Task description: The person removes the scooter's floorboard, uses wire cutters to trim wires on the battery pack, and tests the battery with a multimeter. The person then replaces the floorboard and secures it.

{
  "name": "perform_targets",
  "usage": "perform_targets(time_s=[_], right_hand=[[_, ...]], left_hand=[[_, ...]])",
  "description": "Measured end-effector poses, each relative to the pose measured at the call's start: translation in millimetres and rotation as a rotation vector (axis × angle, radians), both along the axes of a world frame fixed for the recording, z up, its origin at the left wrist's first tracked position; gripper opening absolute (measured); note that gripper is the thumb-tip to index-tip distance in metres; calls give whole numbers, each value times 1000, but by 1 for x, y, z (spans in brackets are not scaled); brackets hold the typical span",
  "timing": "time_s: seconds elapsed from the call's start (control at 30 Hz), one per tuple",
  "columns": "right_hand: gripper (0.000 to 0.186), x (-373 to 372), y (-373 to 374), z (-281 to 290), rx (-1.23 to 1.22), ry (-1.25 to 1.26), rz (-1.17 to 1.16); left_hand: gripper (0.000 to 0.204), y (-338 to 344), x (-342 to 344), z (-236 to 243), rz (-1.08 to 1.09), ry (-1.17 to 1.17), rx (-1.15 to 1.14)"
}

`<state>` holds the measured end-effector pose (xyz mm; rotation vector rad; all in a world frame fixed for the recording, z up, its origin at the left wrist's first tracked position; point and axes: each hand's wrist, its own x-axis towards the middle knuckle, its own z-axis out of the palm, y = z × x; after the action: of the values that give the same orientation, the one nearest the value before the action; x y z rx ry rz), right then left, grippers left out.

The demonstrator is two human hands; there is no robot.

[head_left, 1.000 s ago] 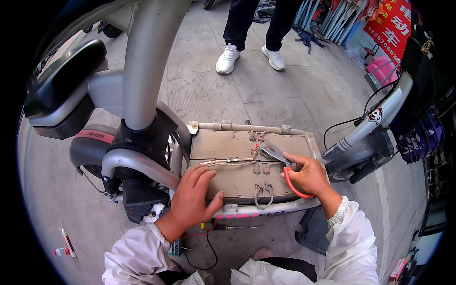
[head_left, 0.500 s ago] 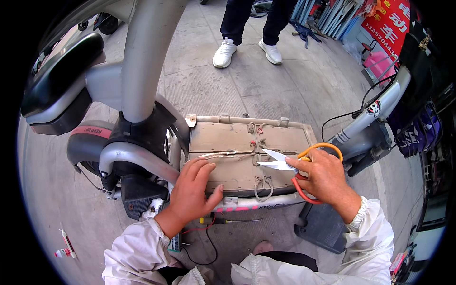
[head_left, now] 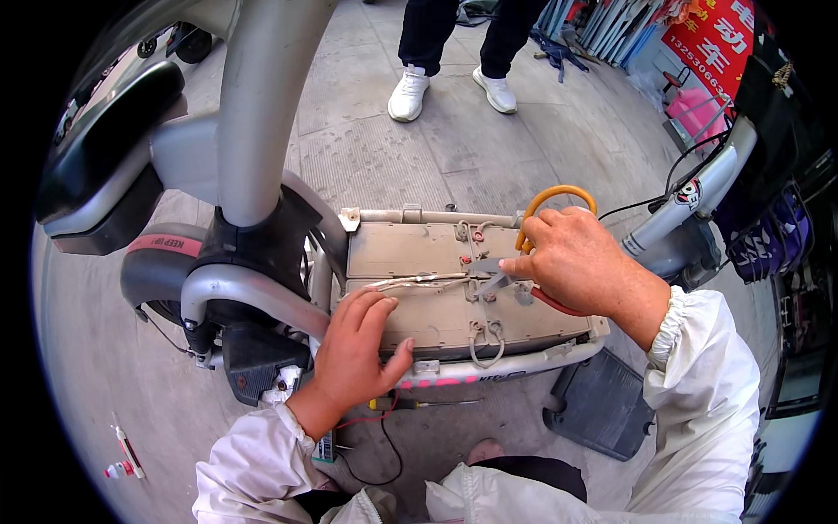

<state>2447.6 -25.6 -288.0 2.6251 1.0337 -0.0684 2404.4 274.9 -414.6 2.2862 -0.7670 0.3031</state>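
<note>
Now the right hand (head_left: 578,262) grips the scissors (head_left: 496,284), which point across the middle of the dusty batteries (head_left: 406,249); the left hand (head_left: 351,354), thumb spread wide from its fingers, is by the pale wires (head_left: 426,279), and from here I can't tell if it touches them.

- scissors (head_left: 497,282): blades blurred over the middle of the battery tray (head_left: 380,216); most of the red loop (head_left: 557,304) hidden under the right hand (head_left: 576,258);
- battery tray's far right corner: behind that same hand;
- its near left corner: covered by the left hand (head_left: 353,349);
- standing person (head_left: 426,39): cut off at the legs, upper edge;
- red-and-white item (head_left: 118,470), floor (head_left: 192,410): too small to tell
</note>
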Motion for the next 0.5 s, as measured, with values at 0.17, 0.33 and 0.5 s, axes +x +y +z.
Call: perform_targets(time_s=[0.17,0.33,0.5], right_hand=[[47,-56,-20,-43,286,49,-417],[52,-109,-16,-94,613,-44,-678],[52,-122,-11,-118,718,-169,-653]], left_hand=[[51,-1,-2,4,26,28,-9],[51,-3,-3,6,10,38,-8],[51,-1,-2,3,23,-2,13]])
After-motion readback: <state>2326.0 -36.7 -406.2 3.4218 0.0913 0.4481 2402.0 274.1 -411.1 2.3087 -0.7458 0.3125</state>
